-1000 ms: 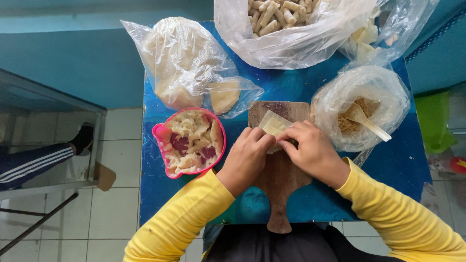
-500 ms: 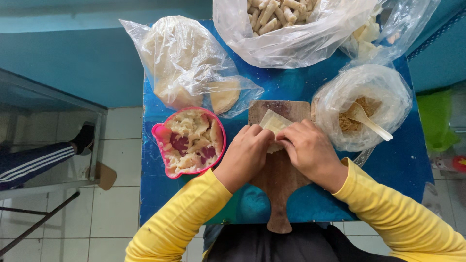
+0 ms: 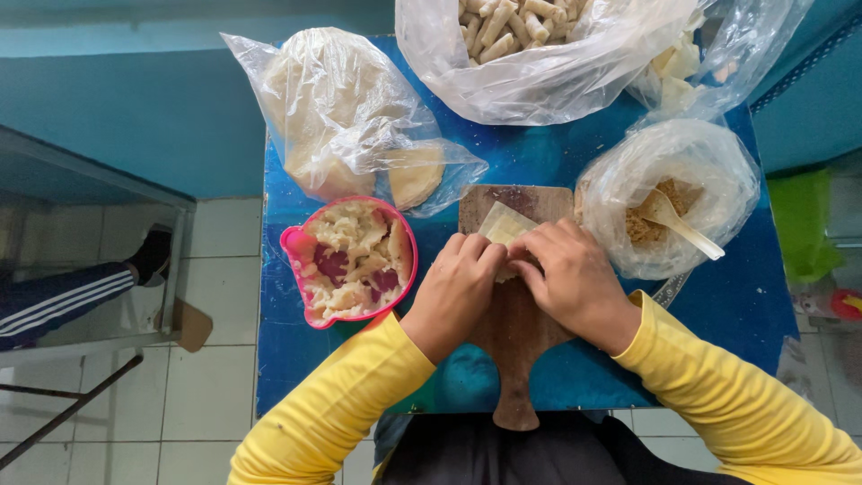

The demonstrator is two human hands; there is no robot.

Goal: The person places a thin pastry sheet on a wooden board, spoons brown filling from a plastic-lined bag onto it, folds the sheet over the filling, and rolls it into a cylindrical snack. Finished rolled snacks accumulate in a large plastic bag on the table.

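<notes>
Both hands meet over a pale, thin square of dough wrapper [image 3: 501,226] that lies on a wooden cutting board [image 3: 516,332], a brown, grainy slab with rounded corners and a short paddle handle pointing toward the person. The left hand [image 3: 456,289] and the right hand [image 3: 567,280] have their fingers curled down and closed onto the near edge of the wrapper, pinching or folding it; the fingertips are tucked under, so exactly how the sheet is gripped cannot be made out. The far corner of the wrapper sticks out flat and matte beyond the knuckles. Both arms wear bright yellow knit sleeves [image 3: 332,418].

The board rests on a small bench [image 3: 736,305] covered in a glossy blue sheet. Just left of the left hand stands a round pink plastic bowl [image 3: 301,242] with a small lip, holding a lumpy cream-coloured mash with dark red pieces. Right of the right hand, a crinkled clear plastic bag [image 3: 669,144] lines a dish of brown crumbly filling with a pale plastic spoon [image 3: 682,224] lying in it. Behind the bowl, another clear bag [image 3: 332,108] holds round flat dough sheets. At the far edge a large clear bag [image 3: 539,72] is full of finished pale rolls, short and cylindrical.
</notes>
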